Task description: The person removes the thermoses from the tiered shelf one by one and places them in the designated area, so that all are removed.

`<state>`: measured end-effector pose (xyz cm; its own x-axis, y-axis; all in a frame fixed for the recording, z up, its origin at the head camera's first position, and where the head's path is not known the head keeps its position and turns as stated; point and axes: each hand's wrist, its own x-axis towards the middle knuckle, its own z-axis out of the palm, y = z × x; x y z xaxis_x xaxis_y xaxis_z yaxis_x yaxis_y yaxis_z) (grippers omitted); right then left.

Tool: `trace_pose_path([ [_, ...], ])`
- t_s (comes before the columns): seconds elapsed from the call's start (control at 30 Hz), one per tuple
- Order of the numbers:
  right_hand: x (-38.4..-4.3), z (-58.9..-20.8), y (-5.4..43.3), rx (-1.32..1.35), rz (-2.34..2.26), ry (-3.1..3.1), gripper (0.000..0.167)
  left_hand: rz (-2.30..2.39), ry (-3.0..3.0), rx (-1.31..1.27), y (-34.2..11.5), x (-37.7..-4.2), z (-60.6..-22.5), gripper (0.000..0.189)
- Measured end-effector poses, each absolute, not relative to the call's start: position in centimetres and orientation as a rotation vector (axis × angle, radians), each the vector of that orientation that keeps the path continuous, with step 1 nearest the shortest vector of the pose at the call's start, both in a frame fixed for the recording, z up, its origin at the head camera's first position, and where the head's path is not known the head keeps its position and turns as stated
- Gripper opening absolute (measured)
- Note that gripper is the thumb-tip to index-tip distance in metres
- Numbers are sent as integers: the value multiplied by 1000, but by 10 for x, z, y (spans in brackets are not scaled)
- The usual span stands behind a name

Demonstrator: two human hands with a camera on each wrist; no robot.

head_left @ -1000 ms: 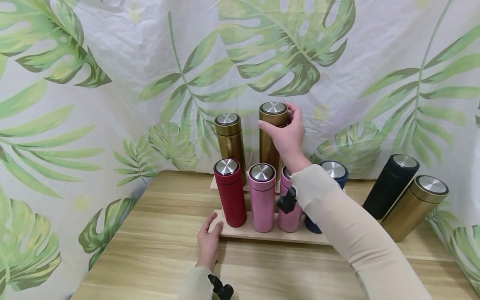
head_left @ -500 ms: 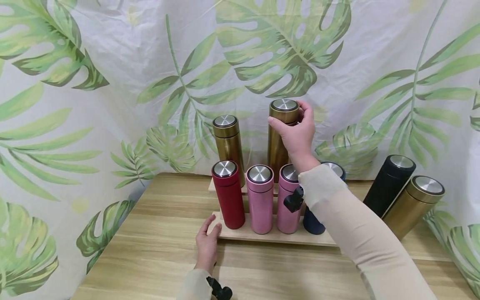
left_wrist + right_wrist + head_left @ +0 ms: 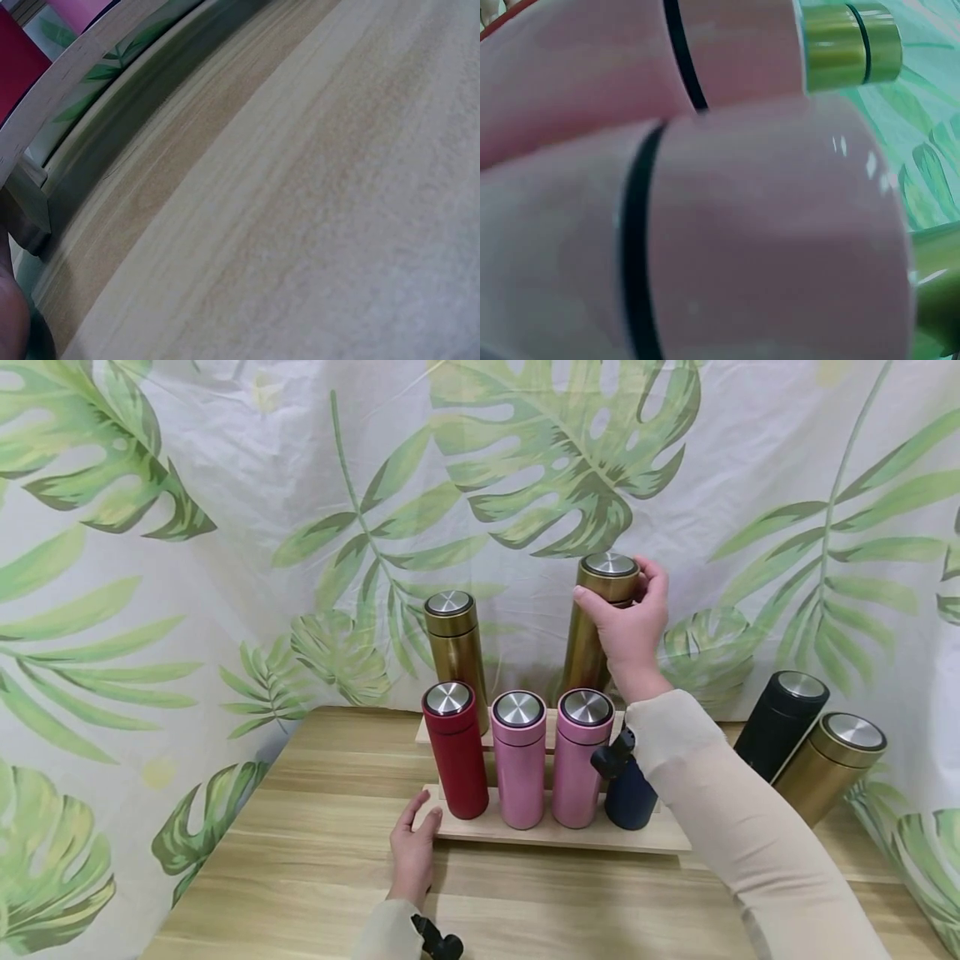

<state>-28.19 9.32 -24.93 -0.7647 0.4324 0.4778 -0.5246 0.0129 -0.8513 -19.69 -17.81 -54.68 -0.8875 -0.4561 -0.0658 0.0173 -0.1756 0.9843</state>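
Observation:
My right hand (image 3: 633,622) grips the upper part of a gold thermos bottle (image 3: 587,643) above the back tier of a wooden stand (image 3: 525,833). The bottle leans slightly; its lower end is hidden behind the front row. A second gold thermos (image 3: 459,652) stands upright on that tier, to the left. At the stand's left front corner my left hand (image 3: 412,852) holds the board's end between thumb and fingers. Along the front tier stand a red thermos (image 3: 457,760), two pink thermoses (image 3: 521,777) and a dark blue thermos (image 3: 630,797), partly covered by the right wrist's camera.
To the stand's right, a black thermos (image 3: 780,727) and another gold thermos (image 3: 828,768) stand on the wood-grain table (image 3: 315,860), partly behind my right sleeve. A leaf-print cloth (image 3: 255,485) hangs close behind. Pink thermoses (image 3: 772,232) fill most of the right wrist view.
My right hand has carried the gold thermos rightward along the back tier, away from the other gold one, and it now leans slightly. My left hand has stayed at the stand's corner.

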Motion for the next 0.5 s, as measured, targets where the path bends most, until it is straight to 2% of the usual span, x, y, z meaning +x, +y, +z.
trace_pose_path([
  [0.5,-279,-247,140,-34,1864,-1512,67,-2126,-1813,502,-177,-192,-539,42],
])
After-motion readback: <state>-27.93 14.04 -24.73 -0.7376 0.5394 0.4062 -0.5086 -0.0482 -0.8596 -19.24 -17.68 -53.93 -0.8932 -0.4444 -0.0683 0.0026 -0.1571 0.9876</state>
